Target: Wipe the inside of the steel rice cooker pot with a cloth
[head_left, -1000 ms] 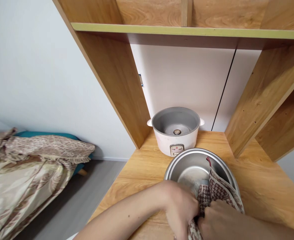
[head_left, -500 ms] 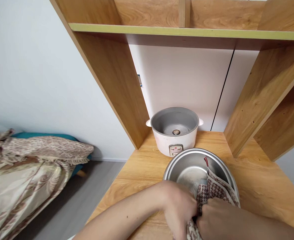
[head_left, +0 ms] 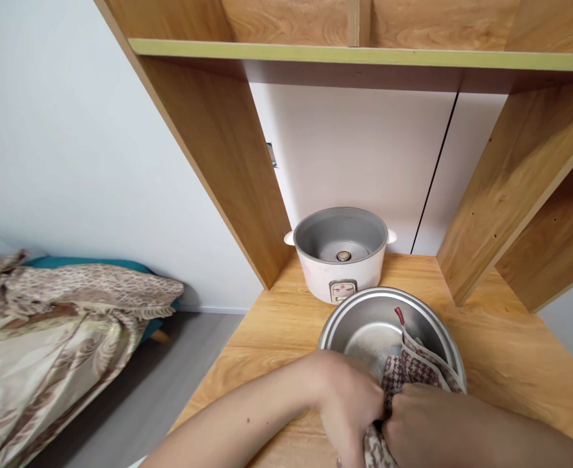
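Note:
A shiny metal inner pot (head_left: 364,325) stands on the wooden table (head_left: 501,351) right in front of me. A brown and white houndstooth cloth (head_left: 413,372) lies over its near rim and reaches down inside. My left hand (head_left: 352,403) is closed on the cloth at the pot's near edge. Pressed against it from the right, my right hand (head_left: 427,426) is also closed on the same cloth. Behind the pot sits a white rice cooker body (head_left: 341,255), lidless, with a grey hollow inside.
Wooden uprights (head_left: 228,162) flank the cooker on both sides, under a shelf (head_left: 364,55). A white wall panel is behind. To the left, below the table, a bed with a patterned beige cover (head_left: 57,325) stands on a grey floor.
The two hands and the cloth have shifted slightly to the left along the pot's near rim. The pot and the cooker stay where they were.

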{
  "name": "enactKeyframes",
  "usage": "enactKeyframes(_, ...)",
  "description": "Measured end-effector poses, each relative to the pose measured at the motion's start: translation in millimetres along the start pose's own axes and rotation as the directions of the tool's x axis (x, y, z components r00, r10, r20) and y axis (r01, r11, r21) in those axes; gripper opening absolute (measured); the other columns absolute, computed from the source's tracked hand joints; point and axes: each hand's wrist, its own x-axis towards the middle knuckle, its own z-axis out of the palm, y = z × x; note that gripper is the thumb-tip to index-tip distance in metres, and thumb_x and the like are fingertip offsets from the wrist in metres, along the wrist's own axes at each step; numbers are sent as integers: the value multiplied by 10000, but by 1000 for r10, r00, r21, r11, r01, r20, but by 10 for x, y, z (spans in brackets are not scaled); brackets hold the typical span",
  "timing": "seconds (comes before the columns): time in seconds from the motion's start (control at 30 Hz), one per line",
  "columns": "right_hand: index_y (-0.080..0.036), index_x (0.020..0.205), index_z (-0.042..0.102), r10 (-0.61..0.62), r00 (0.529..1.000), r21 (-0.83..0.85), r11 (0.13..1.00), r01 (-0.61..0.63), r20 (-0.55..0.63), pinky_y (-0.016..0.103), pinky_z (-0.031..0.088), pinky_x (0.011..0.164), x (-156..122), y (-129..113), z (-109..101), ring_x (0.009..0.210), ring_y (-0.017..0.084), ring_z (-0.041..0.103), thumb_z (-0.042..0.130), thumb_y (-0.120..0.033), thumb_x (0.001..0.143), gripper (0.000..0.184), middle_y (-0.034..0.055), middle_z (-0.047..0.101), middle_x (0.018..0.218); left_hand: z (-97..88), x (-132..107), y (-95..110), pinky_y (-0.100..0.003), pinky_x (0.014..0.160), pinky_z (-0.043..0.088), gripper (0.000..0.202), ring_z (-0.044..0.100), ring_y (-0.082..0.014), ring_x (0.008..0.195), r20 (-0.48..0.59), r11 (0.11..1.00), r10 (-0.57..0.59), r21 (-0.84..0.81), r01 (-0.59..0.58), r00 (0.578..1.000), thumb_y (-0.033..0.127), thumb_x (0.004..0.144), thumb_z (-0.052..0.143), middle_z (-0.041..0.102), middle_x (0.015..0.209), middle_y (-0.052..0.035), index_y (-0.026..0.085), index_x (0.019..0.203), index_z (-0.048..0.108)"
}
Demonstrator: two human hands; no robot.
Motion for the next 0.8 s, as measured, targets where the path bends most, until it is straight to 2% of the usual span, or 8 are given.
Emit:
enactKeyframes(0.1, -151, 877, 835, 48, 990, -162, 986, -26, 131, 364, 335, 495, 48, -106, -70, 593, 174, 631, 628, -383, 1097, 381, 66, 844, 825, 11, 3, -6, -372, 571, 462, 574, 481, -201, 486, 22, 1000, 10, -14, -10, 1000, 531, 598, 899, 521, 429, 18, 298, 481, 388)
enactKeyframes(0.23, -139, 871, 835, 151, 969, -229, 968, -105, 196, 391, 271, 442, 52, -169, -102, 541, 179, 591, 628, -358, 1096, 376, 74, 844, 819, 12, 6, -9, -375, 590, 467, 579, 487, -204, 509, 37, 1000, 5, -2, -5, 999, 537, 608, 894, 527, 444, 12, 300, 502, 376)
enactKeyframes(0.33, -160, 917, 844, 70, 990, -85, 995, -60, 119, 353, 337, 492, 15, -137, -120, 644, 179, 672, 624, -376, 1093, 355, 67, 857, 874, 12, 5, -16, -383, 606, 480, 544, 499, -212, 510, 20, 1000, -5, 16, 4, 1000, 557, 601, 870, 597, 488, -5, 304, 510, 398)
enactKeyframes(0.4, -180, 1006, 859, 72, 994, 42, 996, -75, 82, 324, 387, 549, -15, -117, -173, 745, 188, 734, 627, -395, 1076, 324, 67, 875, 973, 10, 2, -22, -384, 616, 490, 505, 526, -220, 526, 6, 1000, -11, 26, 11, 1000, 564, 590, 863, 640, 524, -17, 304, 522, 435)
enactKeyframes(0.5, -126, 1126, 866, 181, 959, 84, 975, -204, 219, 331, 412, 586, -41, -116, -284, 889, 239, 798, 645, -388, 1037, 354, 139, 875, 1132, 5, -2, -29, -378, 616, 495, 479, 544, -221, 538, 8, 999, -18, 38, 18, 1000, 567, 587, 869, 669, 553, -30, 298, 536, 476)
enactKeyframes(0.57, -92, 1156, 861, 186, 949, 66, 976, -209, 256, 336, 419, 596, -37, -118, -310, 963, 264, 812, 648, -383, 1039, 379, 170, 865, 1181, 7, -1, -33, -379, 616, 497, 451, 542, -222, 534, 9, 999, -22, 36, 22, 1000, 573, 591, 864, 673, 553, -31, 291, 539, 517)
enactKeyframes(0.67, -133, 1079, 861, 97, 979, 16, 995, -102, 177, 328, 428, 608, -10, -95, -213, 929, 243, 807, 664, -392, 1046, 327, 131, 877, 1121, 28, 7, -47, -384, 612, 495, 430, 542, -227, 530, 4, 1000, -22, 20, 22, 1000, 586, 589, 850, 667, 543, -25, 288, 527, 546)
enactKeyframes(0.8, -199, 822, 768, 34, 996, -126, 992, -23, 84, 358, 326, 495, 16, -67, -10, 622, 179, 665, 643, -392, 1068, 337, 41, 843, 832, 73, 29, -81, -388, 597, 479, 521, 529, -224, 523, -3, 1000, 15, 1, -15, 1000, 605, 597, 841, 630, 511, -20, 300, 477, 436)
